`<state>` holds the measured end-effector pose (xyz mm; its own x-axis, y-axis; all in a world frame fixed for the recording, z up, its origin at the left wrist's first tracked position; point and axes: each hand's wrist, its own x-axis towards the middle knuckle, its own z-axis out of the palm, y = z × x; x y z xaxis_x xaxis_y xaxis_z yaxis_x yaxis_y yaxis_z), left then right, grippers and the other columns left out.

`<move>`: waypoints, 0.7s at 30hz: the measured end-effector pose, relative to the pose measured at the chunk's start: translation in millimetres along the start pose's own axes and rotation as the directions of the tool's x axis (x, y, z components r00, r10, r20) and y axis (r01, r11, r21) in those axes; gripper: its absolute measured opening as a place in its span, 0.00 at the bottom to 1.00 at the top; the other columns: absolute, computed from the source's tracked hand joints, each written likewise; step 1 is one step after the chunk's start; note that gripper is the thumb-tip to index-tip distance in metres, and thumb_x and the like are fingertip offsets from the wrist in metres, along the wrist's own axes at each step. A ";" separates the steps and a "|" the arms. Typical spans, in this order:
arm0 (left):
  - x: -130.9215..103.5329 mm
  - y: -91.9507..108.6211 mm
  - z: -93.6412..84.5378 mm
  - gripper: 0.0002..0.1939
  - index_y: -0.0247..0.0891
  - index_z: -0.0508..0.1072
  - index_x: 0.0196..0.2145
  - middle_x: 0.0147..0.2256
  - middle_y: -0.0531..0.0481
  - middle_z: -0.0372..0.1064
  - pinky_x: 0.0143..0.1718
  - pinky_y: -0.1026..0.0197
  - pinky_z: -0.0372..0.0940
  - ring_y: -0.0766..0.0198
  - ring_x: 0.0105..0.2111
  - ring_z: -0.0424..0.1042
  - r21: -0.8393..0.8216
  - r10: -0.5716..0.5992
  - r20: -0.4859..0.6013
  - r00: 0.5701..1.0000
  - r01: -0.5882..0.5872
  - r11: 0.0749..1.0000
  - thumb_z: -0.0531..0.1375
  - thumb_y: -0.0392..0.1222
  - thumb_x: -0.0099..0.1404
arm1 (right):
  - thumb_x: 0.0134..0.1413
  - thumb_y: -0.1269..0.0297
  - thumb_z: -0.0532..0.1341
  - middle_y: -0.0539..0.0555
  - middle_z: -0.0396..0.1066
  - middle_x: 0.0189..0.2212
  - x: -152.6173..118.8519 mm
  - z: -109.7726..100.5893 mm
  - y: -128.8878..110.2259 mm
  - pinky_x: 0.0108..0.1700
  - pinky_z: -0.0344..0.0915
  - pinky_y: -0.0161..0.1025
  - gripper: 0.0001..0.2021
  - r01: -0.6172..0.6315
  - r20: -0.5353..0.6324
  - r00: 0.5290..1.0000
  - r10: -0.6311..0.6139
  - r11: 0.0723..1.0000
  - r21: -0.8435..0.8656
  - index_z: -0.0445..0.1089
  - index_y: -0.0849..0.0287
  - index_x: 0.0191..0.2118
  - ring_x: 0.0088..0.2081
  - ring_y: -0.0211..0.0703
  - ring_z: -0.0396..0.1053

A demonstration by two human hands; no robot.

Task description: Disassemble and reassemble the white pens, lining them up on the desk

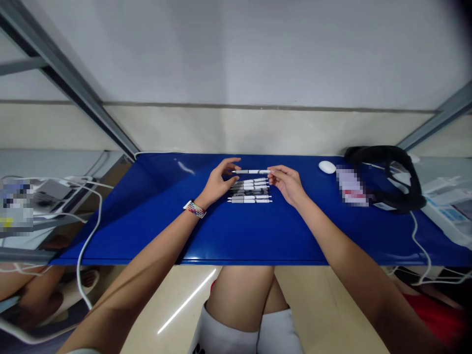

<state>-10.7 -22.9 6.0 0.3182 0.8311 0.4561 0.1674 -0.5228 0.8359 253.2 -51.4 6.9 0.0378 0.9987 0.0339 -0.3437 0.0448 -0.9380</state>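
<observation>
Between my hands a white and grey pen (252, 171) lies level, its tip pointing left. My right hand (287, 184) pinches the pen's right end between thumb and fingers. My left hand (220, 182) is at the tip end with thumb and fingers spread apart; whether a finger touches the tip I cannot tell. Just below, several similar pens (250, 187) lie side by side in a row, tips to the left. The nearest pen (250, 199) lies at the row's front edge. A patterned band is on my left wrist.
The blue table (243, 236) stands against a wall. On its right are a white oval object (327, 167), a blurred-out card or packet (352, 186) and a black strapped headset (391, 177) with a white cable (418, 241). Grey frame posts rise at both sides. Another person's limbs show at lower left.
</observation>
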 end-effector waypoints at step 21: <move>-1.5 3.5 2.7 0.08 0.40 0.82 0.38 0.39 0.47 0.80 0.47 0.53 0.69 0.58 0.40 0.75 0.118 -0.014 -0.071 0.997 0.022 0.993 0.72 0.43 0.63 | 0.45 0.55 0.79 0.53 0.76 0.29 -1.2 1.7 0.4 0.37 0.68 0.41 0.14 0.000 0.024 1.000 0.001 0.998 -0.059 0.83 0.57 0.36 0.32 0.41 0.70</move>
<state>-8.1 -26.4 7.4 0.2486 0.8497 0.4650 0.2831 -0.5229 0.8040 251.4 -52.5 7.1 0.0148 0.9990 0.0411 -0.2876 0.0436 -0.9568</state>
